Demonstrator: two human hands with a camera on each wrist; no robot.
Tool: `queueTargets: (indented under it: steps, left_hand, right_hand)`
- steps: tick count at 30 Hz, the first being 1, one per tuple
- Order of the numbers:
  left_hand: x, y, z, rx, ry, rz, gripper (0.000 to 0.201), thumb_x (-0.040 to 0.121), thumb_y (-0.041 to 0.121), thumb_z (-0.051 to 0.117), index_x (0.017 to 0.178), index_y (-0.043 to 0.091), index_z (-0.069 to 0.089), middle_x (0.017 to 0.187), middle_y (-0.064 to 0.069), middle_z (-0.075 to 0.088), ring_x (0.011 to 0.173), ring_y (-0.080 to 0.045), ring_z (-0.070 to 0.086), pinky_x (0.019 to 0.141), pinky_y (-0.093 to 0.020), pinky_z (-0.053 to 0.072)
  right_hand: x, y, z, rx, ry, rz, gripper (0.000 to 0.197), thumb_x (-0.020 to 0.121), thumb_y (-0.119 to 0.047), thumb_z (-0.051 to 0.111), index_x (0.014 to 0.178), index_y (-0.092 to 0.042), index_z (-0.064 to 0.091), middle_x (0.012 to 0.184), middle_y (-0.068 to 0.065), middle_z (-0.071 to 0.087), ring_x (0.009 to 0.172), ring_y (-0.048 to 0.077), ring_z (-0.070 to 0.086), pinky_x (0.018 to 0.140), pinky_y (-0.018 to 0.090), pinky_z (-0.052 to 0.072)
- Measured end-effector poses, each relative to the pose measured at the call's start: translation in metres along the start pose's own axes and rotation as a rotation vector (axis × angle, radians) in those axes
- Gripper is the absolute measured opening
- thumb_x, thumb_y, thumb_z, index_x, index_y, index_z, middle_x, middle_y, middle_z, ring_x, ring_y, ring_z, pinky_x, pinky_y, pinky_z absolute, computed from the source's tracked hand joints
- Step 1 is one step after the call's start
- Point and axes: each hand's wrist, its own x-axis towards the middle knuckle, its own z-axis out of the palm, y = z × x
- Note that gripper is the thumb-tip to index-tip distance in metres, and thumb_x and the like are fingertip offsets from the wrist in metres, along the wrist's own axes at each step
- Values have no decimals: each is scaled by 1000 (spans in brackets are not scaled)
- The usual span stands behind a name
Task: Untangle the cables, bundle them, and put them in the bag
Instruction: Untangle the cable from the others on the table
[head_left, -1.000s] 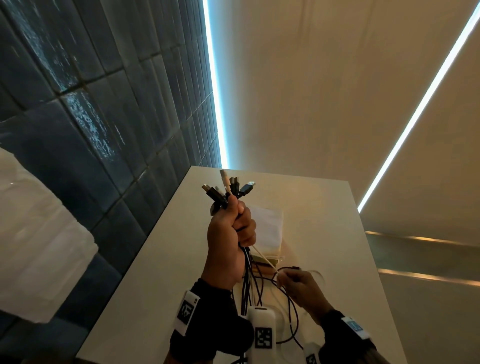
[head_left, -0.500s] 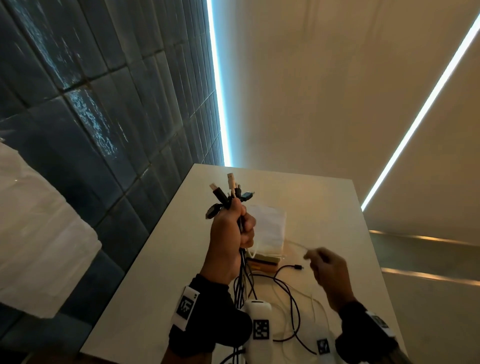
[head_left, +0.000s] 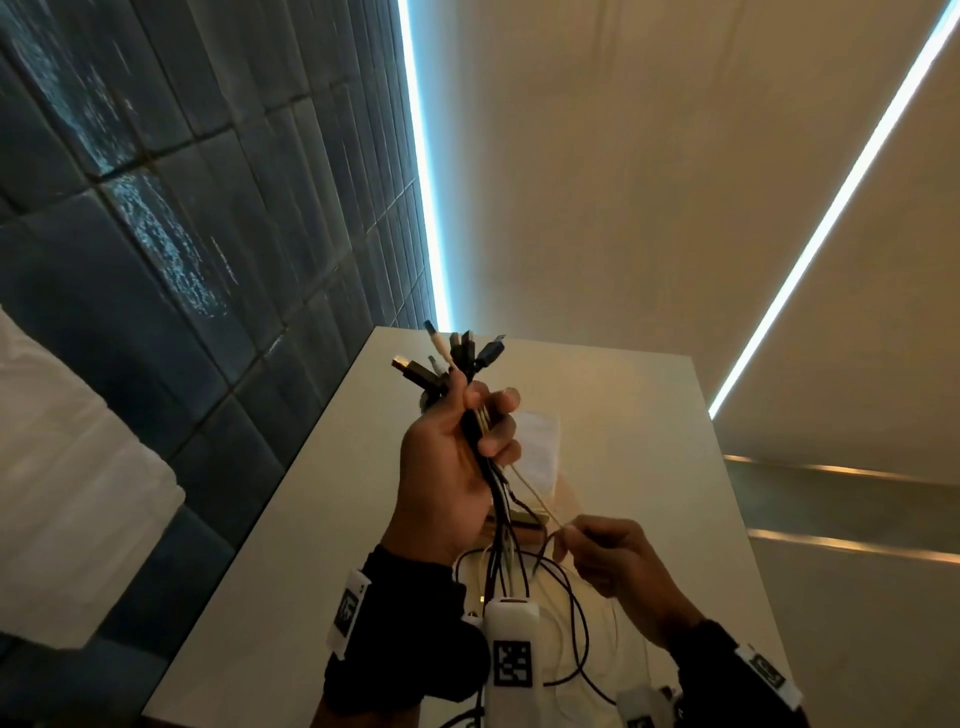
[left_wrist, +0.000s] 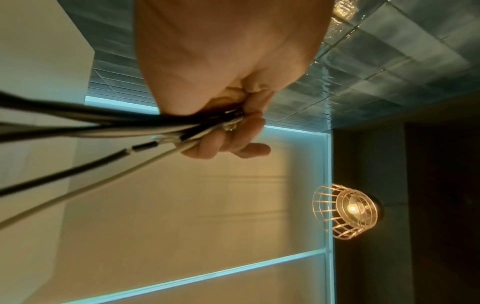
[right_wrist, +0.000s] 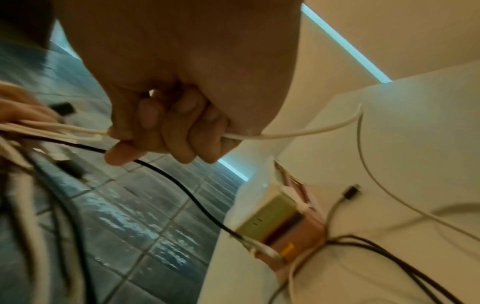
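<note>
left hand (head_left: 441, 467): raised above surface (head_left: 311, 519), grasping bunch of cables (head_left: 483, 431), plugs fanned out on top | right hand (head_left: 618, 566): lower, fingers curled round one white cable (right_wrist: 298, 133) | cable tails trail on surface | bag (head_left: 540, 447): on surface behind hands

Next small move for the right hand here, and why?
Probably draw the thin white cable on through the right hand toward its loose end: the left hand grips the bunch of black and white cables upright, but their tails lie crossed on the white table.
</note>
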Motion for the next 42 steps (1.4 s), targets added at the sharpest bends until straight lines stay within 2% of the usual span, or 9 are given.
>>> queueTargets:
  steps: [6, 11, 21, 26, 30, 33, 35, 37, 42]
  left_hand:
    - [-3, -13, -2, 139, -7, 22, 32, 94, 38, 42, 72, 16, 44, 58, 4, 28, 45, -6, 22, 46, -24, 18]
    - [-3, -11, -4, 174, 54, 42, 29, 87, 39, 48, 70, 16, 45, 55, 6, 27, 43, -6, 20, 45, -24, 14]
    - [-2, 9, -16, 179, 142, 83, 35, 100, 34, 38, 70, 16, 46, 54, 5, 29, 42, -7, 21, 43, -23, 18]
    - [4, 6, -18, 279, 200, 33, 37, 103, 33, 36, 71, 17, 46, 52, 4, 34, 40, -7, 24, 43, -23, 18]
    - [8, -5, -15, 373, 282, -49, 32, 103, 32, 37, 78, 15, 45, 55, -3, 53, 41, -13, 44, 42, -22, 29]
    - [7, -11, -11, 455, 289, -89, 32, 105, 32, 32, 83, 13, 45, 74, -15, 71, 58, -24, 64, 51, -28, 42]
    - [6, -11, -9, 428, 260, -98, 34, 105, 34, 31, 83, 12, 45, 87, -20, 73, 71, -30, 70, 63, -34, 53]
    - [4, -9, -6, 272, 231, -114, 35, 104, 34, 34, 79, 13, 46, 81, -18, 71, 66, -27, 67, 64, -35, 54]
    - [3, 11, -9, 70, 98, -5, 35, 101, 34, 35, 72, 17, 44, 65, -1, 50, 45, -10, 32, 48, -24, 27]
  right_hand:
    - [9, 58, -10, -60, 110, 162, 31, 99, -17, 52, 78, 3, 63, 55, -1, 26, 48, 10, 20, 42, 18, 17]
    - [9, 95, -10, -175, 171, 234, 32, 98, -15, 53, 70, -5, 63, 56, -1, 36, 49, 8, 31, 45, 17, 25]
    - [-6, 126, -35, -316, 368, 458, 35, 94, -12, 54, 60, -12, 61, 52, 0, 40, 44, 10, 33, 47, 22, 26]
    - [14, 66, -28, -90, 562, 267, 26, 94, -11, 56, 72, -1, 65, 51, 3, 37, 45, 13, 28, 46, 28, 21]
    - [21, -25, 0, 129, 332, -95, 25, 90, -20, 59, 85, 4, 62, 61, 12, 33, 49, 18, 23, 48, 34, 14]
    - [17, -58, 19, 124, 148, -223, 34, 86, -27, 67, 86, 7, 61, 58, 9, 35, 49, 15, 27, 45, 27, 20]
    - [15, -60, 26, 130, 63, -228, 37, 84, -26, 65, 84, 11, 58, 57, 7, 36, 48, 12, 29, 45, 22, 25]
    - [12, -53, 27, 143, 8, -176, 36, 83, -24, 66, 80, 11, 57, 57, 8, 34, 48, 12, 26, 45, 21, 23]
    - [3, -8, 20, 77, -35, 59, 20, 84, -22, 65, 76, -5, 68, 58, 2, 30, 50, 11, 22, 48, 27, 13]
